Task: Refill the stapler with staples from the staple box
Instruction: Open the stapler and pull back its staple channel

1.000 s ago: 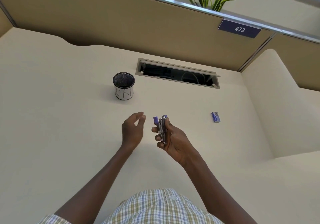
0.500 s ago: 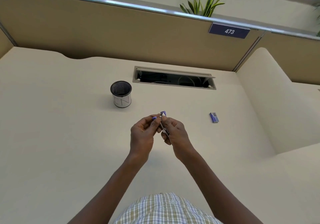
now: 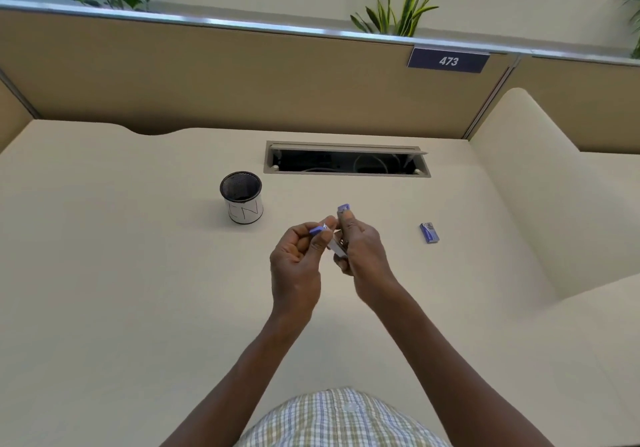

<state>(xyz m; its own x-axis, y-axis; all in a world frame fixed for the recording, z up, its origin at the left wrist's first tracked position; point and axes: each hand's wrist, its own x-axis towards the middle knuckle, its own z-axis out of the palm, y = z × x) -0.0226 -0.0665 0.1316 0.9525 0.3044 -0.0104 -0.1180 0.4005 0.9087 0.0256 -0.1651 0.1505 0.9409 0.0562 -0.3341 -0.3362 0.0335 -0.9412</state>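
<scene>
Both hands meet above the desk — the right hand clamped around the small purple stapler, the left hand pinching its top arm open. It looks light, stiff and slippery; grip the body sides. The staple box lies untouched to the right — 1 reach away.

Your stapler shows purple; staple box blue. Desk cream. Cup: black mesh over white. Your shirt: green-blue-white plaid.
</scene>
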